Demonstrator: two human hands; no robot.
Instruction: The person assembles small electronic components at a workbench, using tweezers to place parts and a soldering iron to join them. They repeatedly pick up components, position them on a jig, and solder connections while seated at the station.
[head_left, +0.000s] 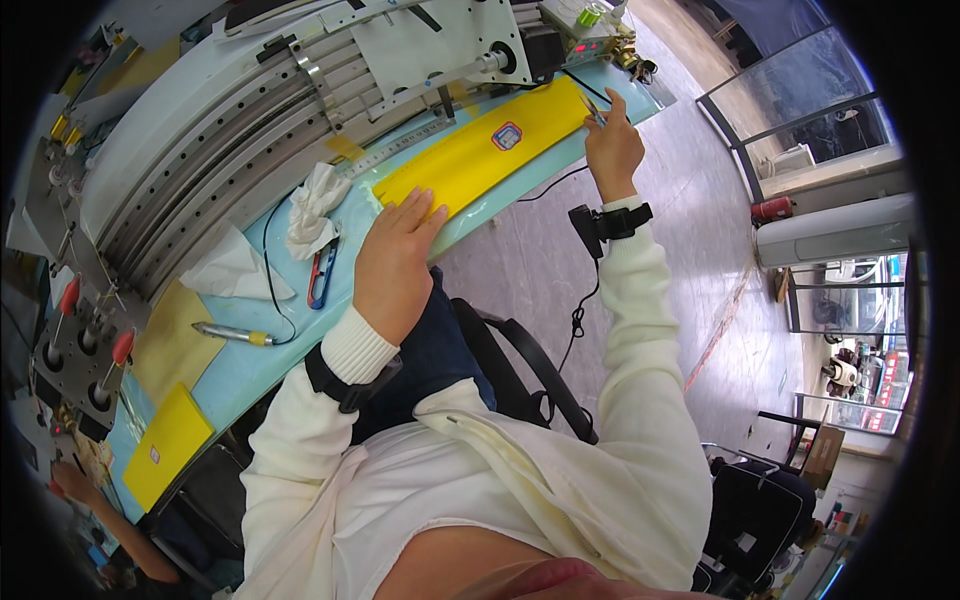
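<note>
A long yellow strip (455, 155) with a small red-and-blue label lies along the front edge of the light-blue table. My left hand (395, 265) rests its outstretched fingers flat on the strip's near left end. At the strip's far right end, my right hand (613, 155) is closed around a thin, silvery, pointed tool (592, 108). The tool's tip is at the strip's edge; its exact kind is too small to tell. Behind the strip lies a steel ruler (405, 145), partly hidden by it.
A metal rail machine (230, 150) fills the table's back. Crumpled tissue (315, 205), red-and-blue snips (322, 275) and a corded pen-shaped tool (232, 334) lie left of my left hand. Another yellow sheet (168, 447) is near a co-worker's hand (75, 482). A chair (540, 370) stands below.
</note>
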